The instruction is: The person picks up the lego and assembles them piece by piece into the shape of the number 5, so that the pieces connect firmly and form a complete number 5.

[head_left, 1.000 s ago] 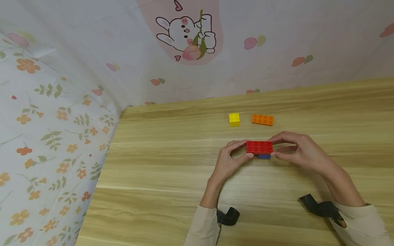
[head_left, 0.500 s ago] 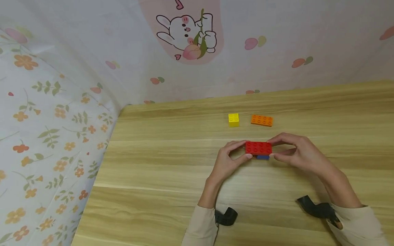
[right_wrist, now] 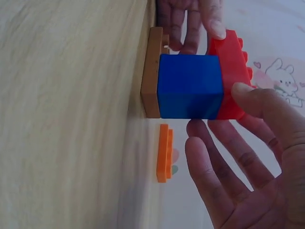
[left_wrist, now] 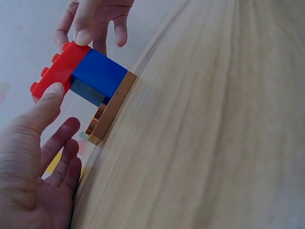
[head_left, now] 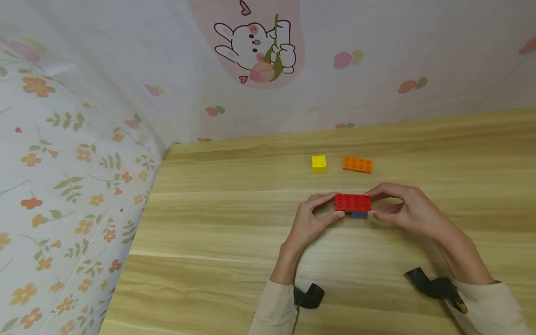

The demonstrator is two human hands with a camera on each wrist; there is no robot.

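Left wrist camera: the red brick (left_wrist: 63, 69) is seen lying across the top of the blue block (left_wrist: 101, 74), its right part borne by that block and its left part jutting out past the block's left side. No gap between the two is shown in the right wrist view, but whether the studs are fully home cannot be told. The blue block is itself set on the brown plate (left_wrist: 113, 107), whose bare studs are left exposed to the left of the block, beneath the overhang. The jutting end of the red brick is pinched by thumb and forefinger of the left hand (head_left: 307, 221), left of the block; the other end is pinched likewise by the right hand (head_left: 412, 208), at the block's right side. The remaining fingers of both hands are held loosely apart, with nothing seen gripped in them.

For a firm seat, pressure would best be applied straight down over the blue block, mostly from the right; if the overhang were pushed hard, the red brick could be levered loose. The long edges should be kept in line with the block's sides, and the brown plate kept flat on the table (head_left: 209, 223). The orange plate (head_left: 358, 165) is placed beyond the block, and the yellow brick (head_left: 319, 164) beyond it to the left, both well clear
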